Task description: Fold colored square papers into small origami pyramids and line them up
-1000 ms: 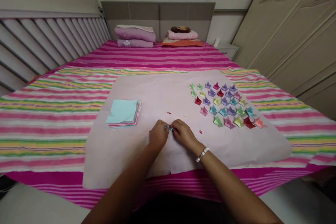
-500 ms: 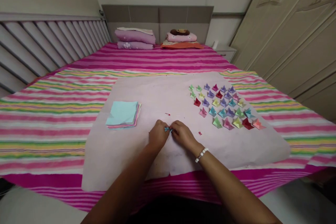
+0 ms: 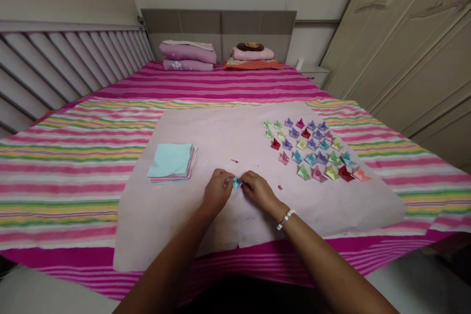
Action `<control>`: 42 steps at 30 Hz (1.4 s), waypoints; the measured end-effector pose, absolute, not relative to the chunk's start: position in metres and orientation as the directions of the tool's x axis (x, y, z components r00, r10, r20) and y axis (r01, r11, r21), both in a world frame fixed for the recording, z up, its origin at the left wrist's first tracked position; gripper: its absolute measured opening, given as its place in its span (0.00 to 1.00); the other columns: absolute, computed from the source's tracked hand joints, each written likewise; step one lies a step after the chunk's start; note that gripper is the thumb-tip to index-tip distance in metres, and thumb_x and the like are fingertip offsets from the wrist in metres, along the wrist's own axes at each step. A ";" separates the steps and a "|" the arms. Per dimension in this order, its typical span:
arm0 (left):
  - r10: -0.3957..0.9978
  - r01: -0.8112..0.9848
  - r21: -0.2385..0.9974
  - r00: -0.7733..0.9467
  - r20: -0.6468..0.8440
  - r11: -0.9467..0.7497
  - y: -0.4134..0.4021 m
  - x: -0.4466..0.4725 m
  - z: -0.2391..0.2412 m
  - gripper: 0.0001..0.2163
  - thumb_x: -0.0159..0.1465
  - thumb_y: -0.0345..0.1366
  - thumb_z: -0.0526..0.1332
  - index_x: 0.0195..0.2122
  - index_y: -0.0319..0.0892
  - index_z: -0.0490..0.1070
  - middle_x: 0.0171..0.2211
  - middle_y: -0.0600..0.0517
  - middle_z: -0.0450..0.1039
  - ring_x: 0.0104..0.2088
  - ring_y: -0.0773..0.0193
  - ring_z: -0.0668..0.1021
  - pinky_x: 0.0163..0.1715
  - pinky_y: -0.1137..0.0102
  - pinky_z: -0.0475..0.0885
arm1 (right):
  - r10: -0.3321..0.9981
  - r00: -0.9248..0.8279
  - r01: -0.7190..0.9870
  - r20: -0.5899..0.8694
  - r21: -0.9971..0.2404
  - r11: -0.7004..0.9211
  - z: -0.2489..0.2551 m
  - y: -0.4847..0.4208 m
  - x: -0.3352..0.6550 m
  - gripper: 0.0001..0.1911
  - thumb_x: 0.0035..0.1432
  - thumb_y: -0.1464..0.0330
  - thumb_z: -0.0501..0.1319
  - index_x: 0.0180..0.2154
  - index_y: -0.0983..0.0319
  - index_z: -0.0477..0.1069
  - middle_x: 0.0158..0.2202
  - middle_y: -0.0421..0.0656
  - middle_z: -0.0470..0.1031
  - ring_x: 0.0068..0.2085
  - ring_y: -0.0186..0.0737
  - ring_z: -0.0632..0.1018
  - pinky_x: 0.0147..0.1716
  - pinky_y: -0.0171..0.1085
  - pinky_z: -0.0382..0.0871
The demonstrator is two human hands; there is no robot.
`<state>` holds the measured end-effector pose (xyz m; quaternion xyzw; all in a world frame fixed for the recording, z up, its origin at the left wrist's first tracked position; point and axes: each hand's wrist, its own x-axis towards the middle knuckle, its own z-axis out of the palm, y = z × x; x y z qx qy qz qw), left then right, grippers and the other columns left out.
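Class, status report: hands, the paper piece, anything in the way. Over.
Left hand and right hand both pinch blue folded paper over pink sheet. Folded pieces to right, paper stack to left, both apart from hands.

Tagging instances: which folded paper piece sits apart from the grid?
The light-blue piece, pinched between the left hand and right hand. Every other folded piece sits in the rows to the right on the pale sheet, untouched.

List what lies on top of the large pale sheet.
On the pale sheet: a stack of paper squares, rows of small folded shapes, red scraps, and the left hand and right hand pinching a blue folded piece. The sheet under the stack and hands is covered.
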<state>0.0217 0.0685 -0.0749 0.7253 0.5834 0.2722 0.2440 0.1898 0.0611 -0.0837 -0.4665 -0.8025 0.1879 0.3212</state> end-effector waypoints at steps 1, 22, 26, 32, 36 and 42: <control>0.976 0.712 0.669 0.186 0.110 -0.211 0.069 0.022 -0.075 0.10 0.62 0.30 0.56 0.40 0.43 0.75 0.42 0.50 0.70 0.36 0.66 0.76 0.38 0.72 0.73 | 0.869 -0.360 0.630 0.338 -0.599 0.494 -0.084 0.061 0.189 0.15 0.52 0.85 0.57 0.36 0.63 0.74 0.35 0.44 0.74 0.38 0.39 0.74 0.40 0.37 0.68; 0.978 0.796 0.577 0.208 0.025 -0.184 0.074 0.027 -0.072 0.16 0.59 0.25 0.53 0.42 0.44 0.77 0.43 0.49 0.69 0.40 0.64 0.76 0.43 0.70 0.70 | 0.879 -0.406 0.728 0.250 -0.493 0.477 -0.087 0.064 0.183 0.15 0.50 0.85 0.56 0.32 0.62 0.75 0.33 0.44 0.69 0.36 0.40 0.72 0.36 0.35 0.64; 0.969 0.826 0.523 0.248 0.001 -0.212 0.072 0.025 -0.066 0.17 0.59 0.26 0.53 0.43 0.47 0.77 0.45 0.50 0.68 0.40 0.64 0.76 0.41 0.70 0.70 | 0.887 -0.402 0.746 0.228 -0.480 0.462 -0.087 0.063 0.183 0.16 0.50 0.84 0.57 0.34 0.61 0.76 0.34 0.44 0.70 0.36 0.40 0.72 0.36 0.35 0.64; 0.975 0.860 0.476 0.223 -0.025 -0.185 0.072 0.028 -0.063 0.15 0.60 0.28 0.53 0.41 0.45 0.78 0.44 0.48 0.69 0.40 0.61 0.76 0.38 0.69 0.69 | 0.904 -0.381 0.773 0.194 -0.470 0.427 -0.087 0.063 0.182 0.16 0.50 0.84 0.56 0.34 0.62 0.76 0.34 0.45 0.70 0.36 0.41 0.72 0.35 0.35 0.65; 0.980 0.856 0.495 0.195 -0.042 -0.149 0.073 0.031 -0.066 0.11 0.61 0.33 0.57 0.40 0.45 0.78 0.43 0.50 0.70 0.39 0.64 0.76 0.38 0.71 0.69 | 0.913 -0.366 0.785 0.179 -0.468 0.406 -0.087 0.063 0.181 0.15 0.51 0.83 0.56 0.32 0.61 0.76 0.33 0.45 0.69 0.36 0.40 0.72 0.35 0.35 0.65; 0.986 0.846 0.521 0.159 -0.041 -0.114 0.074 0.033 -0.072 0.11 0.63 0.36 0.57 0.40 0.45 0.78 0.43 0.49 0.70 0.37 0.65 0.76 0.36 0.72 0.69 | 0.916 -0.369 0.789 0.158 -0.467 0.398 -0.084 0.063 0.180 0.14 0.52 0.83 0.56 0.32 0.62 0.75 0.33 0.45 0.69 0.36 0.40 0.72 0.35 0.35 0.65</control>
